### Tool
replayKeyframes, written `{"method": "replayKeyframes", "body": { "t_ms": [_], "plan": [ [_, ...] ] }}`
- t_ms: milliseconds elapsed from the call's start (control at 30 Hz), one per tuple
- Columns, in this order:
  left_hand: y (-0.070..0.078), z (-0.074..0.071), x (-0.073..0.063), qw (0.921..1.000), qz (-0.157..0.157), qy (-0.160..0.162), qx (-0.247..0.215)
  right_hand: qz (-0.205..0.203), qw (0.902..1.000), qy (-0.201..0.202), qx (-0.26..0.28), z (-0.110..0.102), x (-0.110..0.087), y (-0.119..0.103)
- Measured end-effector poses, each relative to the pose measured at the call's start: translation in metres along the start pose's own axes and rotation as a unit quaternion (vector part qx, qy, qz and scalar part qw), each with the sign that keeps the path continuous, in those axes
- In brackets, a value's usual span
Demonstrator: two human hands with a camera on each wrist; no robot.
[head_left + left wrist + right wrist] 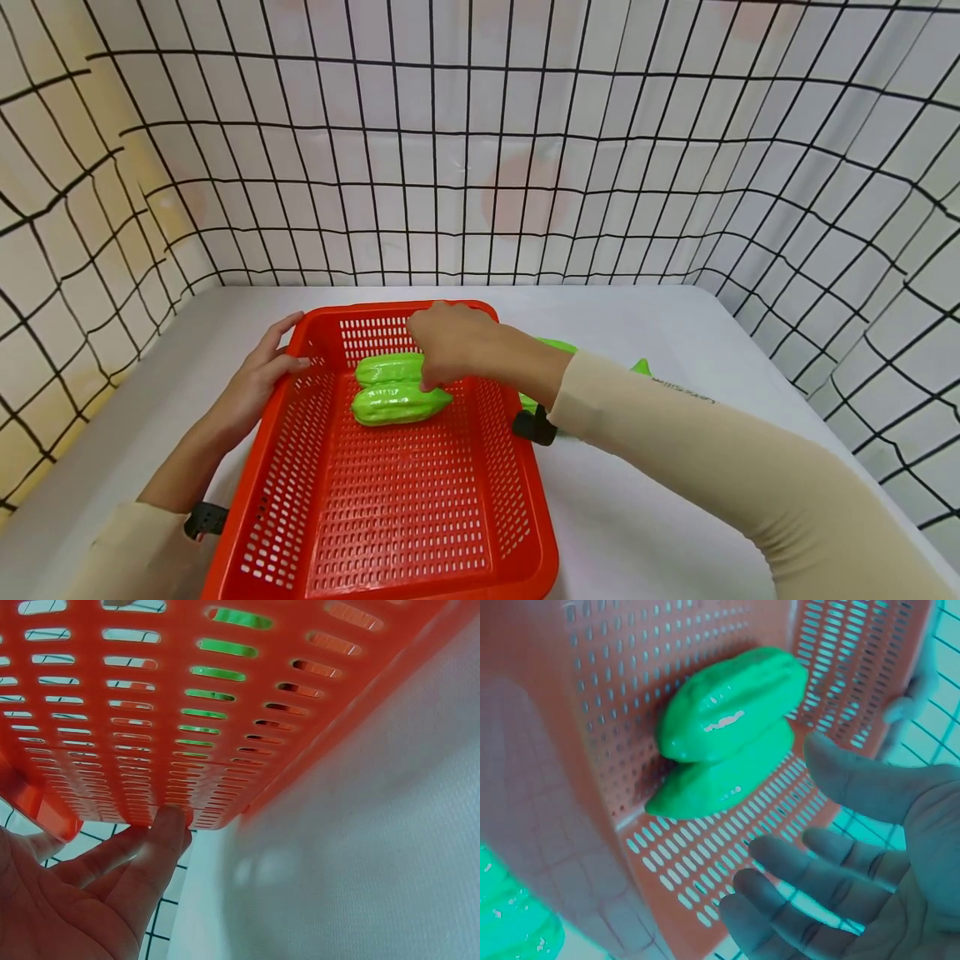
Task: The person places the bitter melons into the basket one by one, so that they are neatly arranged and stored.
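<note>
Two glossy green, ridged gourd-like pieces with tapered ends lie side by side in the far part of a red plastic basket (408,500); the nearer gourd (397,404) shows whole, the farther gourd (386,368) is partly covered by my right hand. My left hand (258,375) grips the basket's left rim, thumb over the edge and fingers against the outer wall (161,877). Above the gourds is my right hand (453,337). In the right wrist view its fingers (795,862) are spread and loosely bent, with nothing held, apart from the gourds.
More green pieces (555,343) lie on the white table (645,517) right of the basket, partly hidden by my right forearm; one shows a pointed tip (641,367). Black wire grid panels (465,158) stand around the table's back and sides.
</note>
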State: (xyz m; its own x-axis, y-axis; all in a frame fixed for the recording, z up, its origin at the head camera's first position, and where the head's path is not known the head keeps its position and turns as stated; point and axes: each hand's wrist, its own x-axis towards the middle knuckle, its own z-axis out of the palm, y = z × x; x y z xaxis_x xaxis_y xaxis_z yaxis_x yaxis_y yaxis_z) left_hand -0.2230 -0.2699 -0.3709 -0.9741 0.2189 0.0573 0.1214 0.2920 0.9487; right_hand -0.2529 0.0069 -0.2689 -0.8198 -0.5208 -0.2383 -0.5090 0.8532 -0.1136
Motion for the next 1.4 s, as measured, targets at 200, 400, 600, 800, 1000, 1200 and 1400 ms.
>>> {"method": "replayKeyframes", "body": {
  "t_ms": [200,400,600,800,1000,1200,1400],
  "plan": [
    [0.001,0.002,0.0,1.0,-0.001,0.0,-0.004,-0.029,0.9995,0.01,-0.008,-0.005,-0.013,0.012],
    [0.0,0.001,-0.001,1.0,-0.001,0.002,-0.001,-0.022,0.9996,0.015,0.007,-0.002,-0.024,0.031],
    [-0.002,0.0,-0.002,1.0,0.0,0.002,-0.003,-0.025,0.9984,0.04,0.032,-0.002,-0.032,0.054],
    [-0.002,-0.001,-0.002,1.0,0.001,-0.002,-0.006,-0.032,0.9947,0.077,0.06,-0.001,-0.045,0.082],
    [-0.001,-0.001,-0.001,1.0,0.0,0.0,0.0,-0.008,0.994,0.084,0.07,0.006,-0.059,0.119],
    [0.0,0.0,-0.001,1.0,0.0,0.001,0.0,-0.003,0.9937,0.08,0.078,0.016,-0.07,0.157],
    [0.0,0.001,-0.001,1.0,0.002,0.0,-0.002,-0.018,0.9937,0.075,0.081,0.025,-0.08,0.191]
  ]
}}
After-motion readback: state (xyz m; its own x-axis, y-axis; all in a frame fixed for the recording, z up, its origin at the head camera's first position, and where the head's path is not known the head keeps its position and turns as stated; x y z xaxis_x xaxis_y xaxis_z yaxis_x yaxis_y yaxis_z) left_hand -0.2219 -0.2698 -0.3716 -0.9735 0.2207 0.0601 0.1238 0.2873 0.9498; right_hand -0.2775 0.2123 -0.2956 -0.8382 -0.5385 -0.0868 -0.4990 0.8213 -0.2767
